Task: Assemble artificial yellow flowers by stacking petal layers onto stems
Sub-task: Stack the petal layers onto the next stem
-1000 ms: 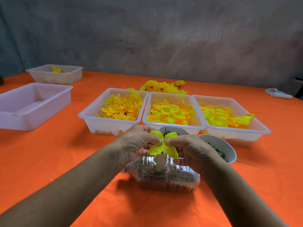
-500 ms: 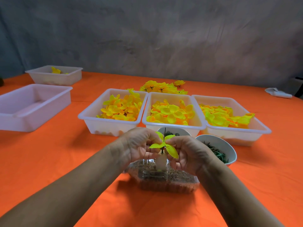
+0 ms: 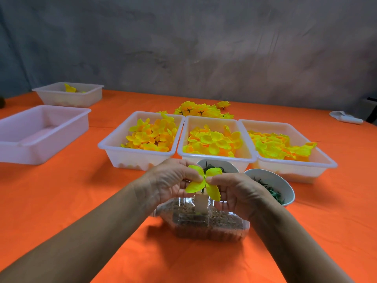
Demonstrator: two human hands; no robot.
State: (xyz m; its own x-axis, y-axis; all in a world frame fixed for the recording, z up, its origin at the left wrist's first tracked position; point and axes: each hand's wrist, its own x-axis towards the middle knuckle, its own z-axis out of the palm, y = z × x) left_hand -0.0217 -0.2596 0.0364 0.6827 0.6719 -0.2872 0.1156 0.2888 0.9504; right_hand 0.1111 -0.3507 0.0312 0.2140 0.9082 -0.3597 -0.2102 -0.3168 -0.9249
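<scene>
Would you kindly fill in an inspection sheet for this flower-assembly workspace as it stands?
Surface: orange table.
Job's things: petal layer threaded on dark stem, above clear stand; three petal trays; finished flowers behind; two bowls holding green pieces.
Clutter: two side trays; white object far right.
Grippers: left hand and right hand pinch the petal layer.
Cables: nothing seen.
Surroundings: grey backdrop.
</scene>
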